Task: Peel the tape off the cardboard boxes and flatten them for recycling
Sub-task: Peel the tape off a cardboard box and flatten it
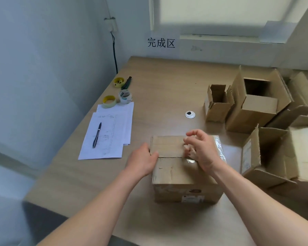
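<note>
A closed cardboard box (172, 171) stands on the wooden table in front of me, with clear tape (191, 161) along its top seam and over its right edge. My left hand (142, 161) grips the box's upper left edge and holds it steady. My right hand (200, 149) hovers over the middle of the lid, fingers curled, pinching the clear tape at the seam. The fingertips are partly hidden by the hand itself.
Several opened cardboard boxes (256, 103) crowd the right side of the table. Sheets of paper with a pen (97, 134) lie at left, with tape rolls (125, 96) and a cutter (127, 82) behind them. A round cable grommet (190, 114) sits mid-table.
</note>
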Motion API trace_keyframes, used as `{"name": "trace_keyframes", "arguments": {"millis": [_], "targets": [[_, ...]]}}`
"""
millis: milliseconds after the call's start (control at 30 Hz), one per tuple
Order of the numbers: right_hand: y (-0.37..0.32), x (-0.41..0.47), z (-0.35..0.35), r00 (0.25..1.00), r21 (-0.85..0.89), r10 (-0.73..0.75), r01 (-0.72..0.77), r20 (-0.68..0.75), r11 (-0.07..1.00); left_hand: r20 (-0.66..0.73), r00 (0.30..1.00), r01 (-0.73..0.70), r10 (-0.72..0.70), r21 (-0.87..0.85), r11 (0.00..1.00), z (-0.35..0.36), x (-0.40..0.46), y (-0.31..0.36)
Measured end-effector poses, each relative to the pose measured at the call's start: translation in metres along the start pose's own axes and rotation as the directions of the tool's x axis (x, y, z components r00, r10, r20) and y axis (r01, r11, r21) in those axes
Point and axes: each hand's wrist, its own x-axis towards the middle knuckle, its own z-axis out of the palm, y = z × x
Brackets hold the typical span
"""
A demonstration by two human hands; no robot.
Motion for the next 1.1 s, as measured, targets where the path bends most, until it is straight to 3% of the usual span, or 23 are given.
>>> {"name": "trace_keyframes", "arguments": {"millis": [100, 133, 167, 233, 267, 400, 467, 567, 700, 833, 967, 1100], "targets": [[0.011, 0.007, 0.001, 0.997, -0.093, -0.067, 0.063, -0.042, 0.994, -0.121, 0.975, -0.193, 0.188, -0.028, 0.981, 0.015, 0.002, -0.007], [0.013, 0.008, 0.0, 0.991, -0.217, -0.126, 0.111, -0.054, 0.97, -0.145, 0.949, -0.285, 0.282, -0.005, 0.958, 0.019, 0.004, -0.006], [0.014, 0.009, -0.003, 0.977, -0.405, -0.21, 0.174, -0.045, 0.898, -0.139, 0.928, -0.348, 0.346, 0.013, 0.938, 0.022, 0.004, -0.004], [0.016, 0.007, -0.014, 0.936, -0.747, -0.35, 0.266, 0.048, 0.609, -0.109, 0.907, -0.405, 0.406, 0.032, 0.914, 0.029, 0.004, -0.004], [0.016, 0.004, -0.019, 0.919, -0.831, -0.385, 0.278, 0.084, 0.481, -0.112, 0.904, -0.411, 0.412, 0.032, 0.911, 0.033, 0.004, -0.005], [0.032, -0.001, -0.044, 0.862, -0.966, -0.493, 0.215, 0.117, 0.146, -0.119, 0.917, -0.38, 0.381, 0.039, 0.924, 0.041, 0.008, -0.01], [0.037, -0.005, -0.05, 0.798, -0.983, -0.59, 0.182, 0.123, 0.041, -0.132, 0.915, -0.38, 0.381, 0.032, 0.924, 0.041, 0.008, -0.008], [0.033, -0.012, -0.045, 0.749, -0.966, -0.641, 0.256, 0.167, 0.047, -0.151, 0.908, -0.39, 0.391, 0.034, 0.92, 0.04, 0.007, -0.008], [0.028, -0.017, -0.024, 0.848, -0.912, -0.514, 0.304, 0.127, 0.275, -0.163, 0.902, -0.399, 0.4, 0.039, 0.916, 0.04, 0.005, -0.008], [0.027, -0.023, -0.01, 0.866, -0.836, -0.493, 0.33, 0.083, 0.439, -0.146, 0.909, -0.389, 0.39, 0.032, 0.921, 0.039, 0.004, -0.007], [0.034, -0.024, -0.011, 0.818, -0.849, -0.574, 0.332, 0.042, 0.411, -0.13, 0.914, -0.385, 0.385, 0.032, 0.923, 0.037, 0.002, -0.007], [0.042, -0.022, -0.012, 0.711, -0.961, -0.703, 0.191, -0.004, 0.199, -0.132, 0.909, -0.394, 0.395, 0.031, 0.918, 0.037, 0.003, -0.008]]}}
